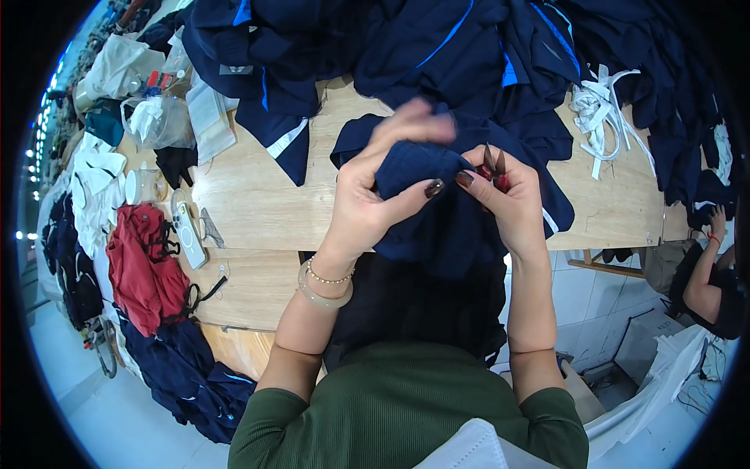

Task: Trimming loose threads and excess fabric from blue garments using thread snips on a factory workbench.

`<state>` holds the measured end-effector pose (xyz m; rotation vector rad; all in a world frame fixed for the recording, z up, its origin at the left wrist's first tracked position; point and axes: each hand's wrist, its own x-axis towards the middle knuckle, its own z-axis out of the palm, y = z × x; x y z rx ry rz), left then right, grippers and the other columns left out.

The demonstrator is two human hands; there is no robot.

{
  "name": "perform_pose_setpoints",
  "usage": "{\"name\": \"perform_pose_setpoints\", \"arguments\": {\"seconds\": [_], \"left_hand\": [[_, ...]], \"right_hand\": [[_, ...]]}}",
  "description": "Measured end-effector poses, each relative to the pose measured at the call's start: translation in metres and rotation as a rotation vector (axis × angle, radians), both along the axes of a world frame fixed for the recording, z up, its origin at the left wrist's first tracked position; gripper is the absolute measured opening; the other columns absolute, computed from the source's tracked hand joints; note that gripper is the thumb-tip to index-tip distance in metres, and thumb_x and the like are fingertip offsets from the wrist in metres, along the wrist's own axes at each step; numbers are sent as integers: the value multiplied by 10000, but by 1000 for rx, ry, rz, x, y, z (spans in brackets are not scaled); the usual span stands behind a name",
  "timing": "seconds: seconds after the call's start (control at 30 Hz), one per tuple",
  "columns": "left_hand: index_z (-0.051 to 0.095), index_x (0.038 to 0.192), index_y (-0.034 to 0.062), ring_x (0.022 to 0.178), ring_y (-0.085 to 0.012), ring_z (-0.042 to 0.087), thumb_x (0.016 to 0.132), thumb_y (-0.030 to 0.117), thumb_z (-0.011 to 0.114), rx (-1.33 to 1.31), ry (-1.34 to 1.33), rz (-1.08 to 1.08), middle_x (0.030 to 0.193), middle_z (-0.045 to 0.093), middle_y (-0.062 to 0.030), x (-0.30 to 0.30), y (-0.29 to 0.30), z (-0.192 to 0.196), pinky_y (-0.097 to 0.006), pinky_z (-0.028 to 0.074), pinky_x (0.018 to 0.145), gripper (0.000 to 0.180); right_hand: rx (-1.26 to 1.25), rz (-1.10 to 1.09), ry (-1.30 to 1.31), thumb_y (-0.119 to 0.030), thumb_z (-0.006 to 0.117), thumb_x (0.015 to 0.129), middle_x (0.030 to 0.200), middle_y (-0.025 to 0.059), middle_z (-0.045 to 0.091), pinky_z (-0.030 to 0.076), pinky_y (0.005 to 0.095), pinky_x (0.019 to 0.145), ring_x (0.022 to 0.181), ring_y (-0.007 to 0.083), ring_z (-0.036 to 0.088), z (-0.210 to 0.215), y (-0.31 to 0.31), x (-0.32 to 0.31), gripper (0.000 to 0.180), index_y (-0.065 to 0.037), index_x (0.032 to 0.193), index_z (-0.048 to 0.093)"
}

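A navy garment [426, 168] is bunched up between my two hands above the near edge of the table. My left hand [367, 191] has it between thumb and fingers, the thumb lying along the cloth; its fingertips are smeared by motion. My right hand [512, 199] pinches the cloth's edge between thumb and forefinger. Tucked in that same hand are small thread snips [492, 164] with dark pointed blades and red handles, the blades pointing away from me. The garment's lower part hangs toward my lap, and more of it spreads on the table behind my hands.
Piles of navy garments [437, 47] with blue stripes cover the far side. White tapes [605, 109] lie at the right. A red bag [144, 266], a phone [187, 230] and a clear jar [142, 187] are on the left. Another person's arm [703, 273] shows at far right.
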<state>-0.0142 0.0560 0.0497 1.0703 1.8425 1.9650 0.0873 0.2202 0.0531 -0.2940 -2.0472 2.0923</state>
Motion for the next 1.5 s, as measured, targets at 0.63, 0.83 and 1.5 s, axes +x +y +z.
{"name": "perform_pose_setpoints", "arguments": {"seconds": [0.63, 0.83, 1.5], "left_hand": [[682, 908, -43, 741, -86, 572, 778, -55, 669, 142, -293, 180, 831, 637, -32, 24, 1, -5, -190, 443, 688, 131], [689, 911, -38, 714, -91, 537, 759, -76, 653, 114, -220, 174, 801, 608, -28, 25, 1, -4, -202, 416, 653, 161], [687, 918, -33, 726, -105, 554, 758, -66, 668, 89, -134, 167, 814, 614, -37, 25, 1, -8, -206, 423, 664, 164]], "right_hand": [[457, -289, 159, -68, 760, 753, 845, 54, 651, 456, 181, 627, 738, 78, 598, 33, -14, 24, 262, 33, 967, 647], [560, -317, 242, -76, 793, 715, 749, 73, 627, 438, 204, 570, 653, 108, 573, 24, -15, 16, 230, 21, 874, 657], [618, -300, 232, -53, 788, 710, 735, 85, 623, 450, 216, 567, 633, 130, 574, 29, -15, 15, 212, 24, 850, 649]]}}
